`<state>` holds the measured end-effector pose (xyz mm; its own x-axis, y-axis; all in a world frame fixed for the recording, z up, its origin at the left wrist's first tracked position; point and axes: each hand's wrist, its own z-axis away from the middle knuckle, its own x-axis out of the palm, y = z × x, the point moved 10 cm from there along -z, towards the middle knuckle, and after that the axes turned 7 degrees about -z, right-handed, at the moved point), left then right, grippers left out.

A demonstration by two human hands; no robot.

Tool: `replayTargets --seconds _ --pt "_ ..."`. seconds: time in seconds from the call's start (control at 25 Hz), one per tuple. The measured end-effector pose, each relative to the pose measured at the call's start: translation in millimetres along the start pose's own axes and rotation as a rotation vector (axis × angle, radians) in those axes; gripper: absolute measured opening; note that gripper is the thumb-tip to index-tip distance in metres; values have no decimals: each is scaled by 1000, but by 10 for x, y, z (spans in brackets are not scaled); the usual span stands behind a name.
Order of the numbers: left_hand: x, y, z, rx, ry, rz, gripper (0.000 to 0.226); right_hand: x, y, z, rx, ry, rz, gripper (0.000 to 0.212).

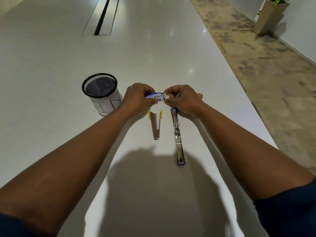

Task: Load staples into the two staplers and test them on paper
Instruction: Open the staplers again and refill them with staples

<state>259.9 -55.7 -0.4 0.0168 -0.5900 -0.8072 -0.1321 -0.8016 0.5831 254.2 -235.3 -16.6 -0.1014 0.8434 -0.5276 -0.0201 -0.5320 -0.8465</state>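
left hand point(136, 98): grips the small staple box point(156, 96)
right hand point(182, 100): pinches the box's white end
staplers: yellow stapler point(155, 124) and blue stapler point(177, 135) lie on table point(51, 65), opened

Office, long table point(153, 48), cable hatch point(100, 16), planter point(268, 16)

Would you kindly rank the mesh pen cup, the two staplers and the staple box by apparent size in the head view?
1. mesh pen cup
2. blue-tipped stapler, longest but thin
3. yellow-tipped stapler
4. staple box, partly hidden by both hands

2 staplers point(155, 124), 1 staple box point(156, 96), 1 mesh cup point(100, 93).
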Motion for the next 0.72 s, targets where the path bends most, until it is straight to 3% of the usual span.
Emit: replayTargets --seconds 0.16,0.32,0.48,0.72 --pt "-4 -21 8 5 1 55 36 17 -44 12 -4 -29 -42 39" --pt "12 -48 13 8 13 81 38 -6 -100 49 -28 21 -51 21" --pt "7 -64 21 9 31 95 41 -45 -126 55 4 51 46 26" --pt "9 -61 20 23 57 89 39 -35 -372 4 -111 4 221 12"
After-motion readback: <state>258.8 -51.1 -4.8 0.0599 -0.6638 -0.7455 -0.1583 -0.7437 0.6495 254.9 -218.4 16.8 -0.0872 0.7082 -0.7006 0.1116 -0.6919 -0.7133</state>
